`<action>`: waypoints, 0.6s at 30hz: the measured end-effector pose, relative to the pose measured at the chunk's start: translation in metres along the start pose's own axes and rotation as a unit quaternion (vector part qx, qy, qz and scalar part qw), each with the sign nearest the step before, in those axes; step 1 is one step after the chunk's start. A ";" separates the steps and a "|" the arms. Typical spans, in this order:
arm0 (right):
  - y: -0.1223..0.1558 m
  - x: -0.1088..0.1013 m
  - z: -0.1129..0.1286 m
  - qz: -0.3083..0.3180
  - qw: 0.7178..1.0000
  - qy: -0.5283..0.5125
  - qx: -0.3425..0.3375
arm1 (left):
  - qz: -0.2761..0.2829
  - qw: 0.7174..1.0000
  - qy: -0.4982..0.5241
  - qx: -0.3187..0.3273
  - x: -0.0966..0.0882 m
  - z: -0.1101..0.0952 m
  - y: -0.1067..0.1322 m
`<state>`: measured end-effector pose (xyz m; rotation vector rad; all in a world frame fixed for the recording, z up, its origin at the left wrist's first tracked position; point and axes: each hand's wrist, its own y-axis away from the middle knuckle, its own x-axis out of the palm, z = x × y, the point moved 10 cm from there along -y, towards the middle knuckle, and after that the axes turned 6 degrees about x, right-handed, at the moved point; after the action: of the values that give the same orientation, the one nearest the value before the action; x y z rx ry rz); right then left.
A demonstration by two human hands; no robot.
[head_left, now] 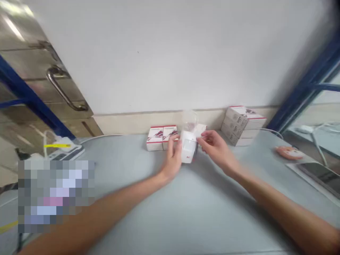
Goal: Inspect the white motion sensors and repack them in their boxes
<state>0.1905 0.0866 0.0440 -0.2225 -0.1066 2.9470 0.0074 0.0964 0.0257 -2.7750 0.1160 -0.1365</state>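
A white plastic device (pixel 189 147), shaped like a motion sensor with a small red mark near its bottom, is held up over the table. Clear plastic bag film (pixel 190 119) stands out above its top. My left hand (pixel 172 157) grips the device along its left side, thumb and fingers closed against it. At its upper right edge, my right hand (pixel 214 147) is closed in a pinch on what looks like the bag's side. Blur hides the exact contact of those fingertips. Just behind are white-and-red boxes (pixel 155 138), one partly covered by the device.
Several similar boxes (pixel 240 124) are stacked at the back right against the wall. A power strip (pixel 71 152) with plugs lies at the left. On the right are an orange-and-white object (pixel 289 153) and a dark-screened phone or tablet (pixel 318 175). A blurred-out patch covers the lower left.
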 end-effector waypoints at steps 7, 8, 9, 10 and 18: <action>0.011 0.021 -0.005 0.099 0.990 -0.046 0.092 | -0.015 1.000 0.005 0.008 -0.004 0.003 0.000; 0.012 0.022 -0.003 0.105 0.988 -0.056 0.094 | -0.013 1.000 0.004 0.004 -0.004 0.004 0.000; 0.013 0.022 -0.002 0.109 0.987 -0.066 0.095 | -0.006 1.000 0.005 -0.002 -0.004 0.006 0.001; 0.013 0.022 -0.002 0.111 0.986 -0.076 0.097 | 0.005 1.000 0.010 -0.010 -0.002 0.008 0.002; 0.015 0.023 -0.010 0.152 0.981 -0.026 0.117 | 0.036 0.999 0.017 -0.023 0.001 0.008 0.003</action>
<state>0.1674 0.0770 0.0301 -0.1362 0.2932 3.2312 0.0089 0.0959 0.0171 -2.8114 0.2306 -0.1652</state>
